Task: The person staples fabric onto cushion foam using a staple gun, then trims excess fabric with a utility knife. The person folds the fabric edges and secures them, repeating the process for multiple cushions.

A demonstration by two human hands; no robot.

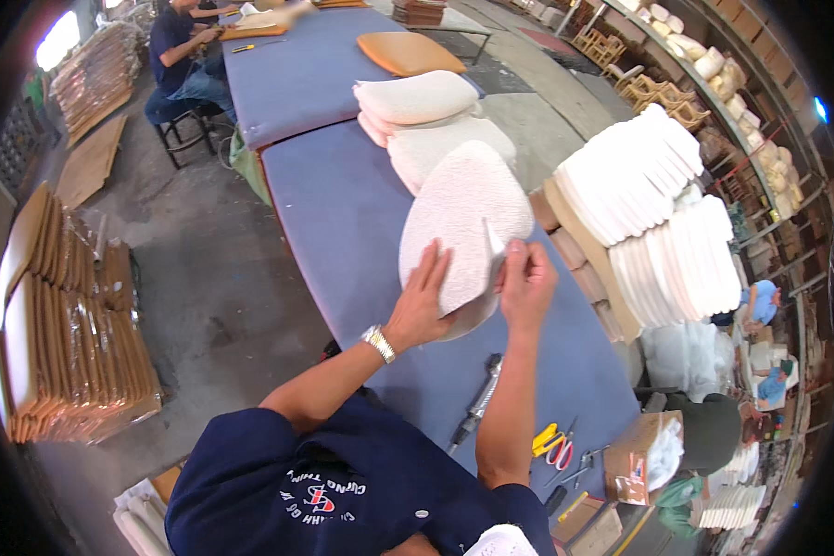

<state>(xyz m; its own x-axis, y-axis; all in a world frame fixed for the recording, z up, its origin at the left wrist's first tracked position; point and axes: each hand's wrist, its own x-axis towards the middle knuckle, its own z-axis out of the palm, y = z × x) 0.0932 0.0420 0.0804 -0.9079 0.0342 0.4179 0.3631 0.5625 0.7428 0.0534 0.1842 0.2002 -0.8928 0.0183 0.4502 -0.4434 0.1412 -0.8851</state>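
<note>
The left hand [423, 301] lies flat and spread wide on the near end of the white seat pad [463, 222]; the pad rests on the blue table [343, 213] and its long side runs away from the person, up and a bit to the right; the right hand [526, 283] is at the pad's right edge, fingers pinched, it seems, on a flap of white cloth [494, 243]; both hands touch the pad, so neither is nearer.

Bare blue tabletop [343, 222] left of the hands – cushion stack [426, 116] blocks beyond, tools [556, 445] crowd right.
</note>
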